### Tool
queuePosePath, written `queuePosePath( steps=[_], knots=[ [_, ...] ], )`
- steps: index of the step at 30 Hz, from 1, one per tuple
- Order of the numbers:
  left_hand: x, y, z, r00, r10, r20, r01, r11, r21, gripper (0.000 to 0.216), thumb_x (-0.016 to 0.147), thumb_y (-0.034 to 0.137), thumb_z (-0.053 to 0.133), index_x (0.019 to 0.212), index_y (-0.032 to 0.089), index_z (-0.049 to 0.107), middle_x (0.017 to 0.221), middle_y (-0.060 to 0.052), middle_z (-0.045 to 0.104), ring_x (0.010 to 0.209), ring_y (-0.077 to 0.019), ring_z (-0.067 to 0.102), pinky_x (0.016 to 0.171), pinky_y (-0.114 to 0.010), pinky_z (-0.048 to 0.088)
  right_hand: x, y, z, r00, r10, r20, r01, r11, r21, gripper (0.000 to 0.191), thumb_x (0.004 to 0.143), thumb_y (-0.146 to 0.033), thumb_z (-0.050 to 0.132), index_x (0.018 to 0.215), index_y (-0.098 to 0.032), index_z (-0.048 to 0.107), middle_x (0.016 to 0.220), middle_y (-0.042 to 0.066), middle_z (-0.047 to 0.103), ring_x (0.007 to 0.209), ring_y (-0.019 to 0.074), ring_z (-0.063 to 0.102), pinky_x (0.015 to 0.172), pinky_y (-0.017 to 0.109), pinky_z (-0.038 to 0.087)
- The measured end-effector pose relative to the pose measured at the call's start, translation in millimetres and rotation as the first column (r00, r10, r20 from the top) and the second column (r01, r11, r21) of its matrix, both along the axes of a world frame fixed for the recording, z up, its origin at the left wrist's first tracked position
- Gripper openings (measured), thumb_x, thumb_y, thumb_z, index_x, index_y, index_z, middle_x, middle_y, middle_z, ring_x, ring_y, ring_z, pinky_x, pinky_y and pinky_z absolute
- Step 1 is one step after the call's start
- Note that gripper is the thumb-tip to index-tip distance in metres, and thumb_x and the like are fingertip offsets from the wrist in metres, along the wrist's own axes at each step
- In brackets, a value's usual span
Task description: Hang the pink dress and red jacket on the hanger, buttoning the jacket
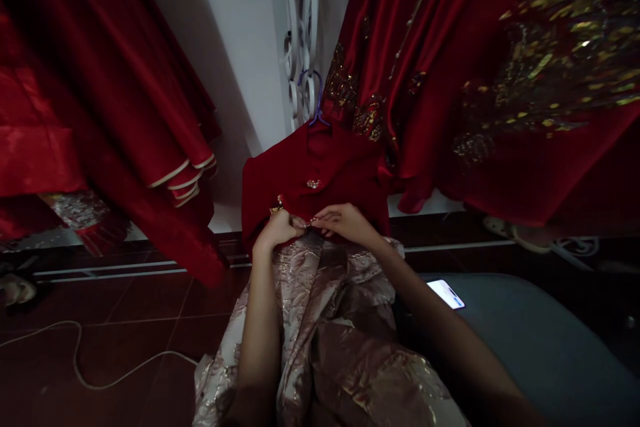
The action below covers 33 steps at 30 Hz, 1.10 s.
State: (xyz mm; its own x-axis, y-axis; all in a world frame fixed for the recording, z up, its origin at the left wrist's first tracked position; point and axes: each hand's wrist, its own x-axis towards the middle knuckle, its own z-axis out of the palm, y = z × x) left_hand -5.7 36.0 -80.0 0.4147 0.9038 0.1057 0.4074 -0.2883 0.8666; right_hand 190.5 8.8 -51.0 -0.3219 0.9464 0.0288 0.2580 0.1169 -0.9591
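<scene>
The left hand (281,229) and right hand (345,221) meet fingertip to fingertip, each grip pinched closed at the top edge of the patterned garment (300,280); finer detail there is too small to tell; the garment spreads below the hands, before a red jacket (280,170) on a purple hanger (319,119); a lit phone (447,294) lies to the right.

A garment (280,170) hangs from a hanger (319,117) at centre, fabric (360,360) below it. More clothes (120,67) hang at upper left and upper right. A phone (447,294) lies on a flat surface (525,333) at lower right; a cord (95,387), on the floor (135,403) at lower left.
</scene>
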Motion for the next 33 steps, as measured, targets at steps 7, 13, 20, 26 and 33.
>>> queuePosePath(
  steps=[7,13,20,26,33],
  knots=[
    [-3,0,1.2,0.996,-0.078,0.032,0.078,0.997,-0.002,0.010,0.063,0.019,0.063,0.063,0.010,0.059,0.058,0.001,0.059,0.053,-0.0067,0.050,0.052,-0.017,0.039,-15,1,-19.7,0.943,-0.178,0.282,0.077,0.939,0.335,0.012,0.075,-0.024,0.065,0.083,-0.019,0.071,0.078,0.003,0.072,0.071,0.0147,0.067,0.063,0.021,0.051],
    [-3,6,-7.1,0.997,-0.044,0.065,0.042,0.998,0.038,0.006,0.061,0.015,0.061,0.064,0.010,0.060,0.060,0.000,0.060,0.055,-0.0070,0.051,0.053,-0.016,0.038,-16,5,-34.1,0.910,-0.251,0.330,0.070,0.877,0.475,0.014,0.078,-0.025,0.062,0.088,-0.018,0.069,0.084,0.004,0.071,0.071,0.0133,0.065,0.065,0.022,0.049],
    [-3,4,-13.2,0.971,-0.036,0.236,0.075,0.985,-0.158,0.023,0.057,0.023,0.072,0.073,0.008,0.066,0.069,-0.005,0.068,0.061,-0.0116,0.060,0.060,-0.022,0.047,-20,5,-41.3,0.891,-0.297,0.344,0.088,0.856,0.510,0.012,0.078,-0.024,0.059,0.086,-0.017,0.066,0.083,0.004,0.068,0.068,0.0117,0.063,0.066,0.022,0.048],
    [-11,7,-20.8,0.978,-0.019,0.206,0.064,0.975,-0.214,0.025,0.056,0.024,0.074,0.071,0.007,0.066,0.068,-0.005,0.066,0.061,-0.0117,0.059,0.059,-0.022,0.047,-22,5,-46.2,0.887,-0.289,0.360,0.079,0.863,0.499,0.014,0.078,-0.022,0.058,0.090,-0.017,0.064,0.084,0.005,0.066,0.065,0.0100,0.061,0.063,0.021,0.047],
    [-14,2,-7.3,1.000,0.012,0.025,-0.007,0.980,-0.199,0.029,0.052,0.025,0.078,0.068,0.011,0.059,0.063,-0.002,0.060,0.056,-0.0115,0.056,0.053,-0.023,0.047,5,4,-4.7,0.940,-0.239,0.242,0.138,0.918,0.371,0.020,0.076,-0.030,0.060,0.091,-0.017,0.065,0.079,0.003,0.067,0.054,0.0086,0.060,0.047,0.018,0.046]
  ],
)
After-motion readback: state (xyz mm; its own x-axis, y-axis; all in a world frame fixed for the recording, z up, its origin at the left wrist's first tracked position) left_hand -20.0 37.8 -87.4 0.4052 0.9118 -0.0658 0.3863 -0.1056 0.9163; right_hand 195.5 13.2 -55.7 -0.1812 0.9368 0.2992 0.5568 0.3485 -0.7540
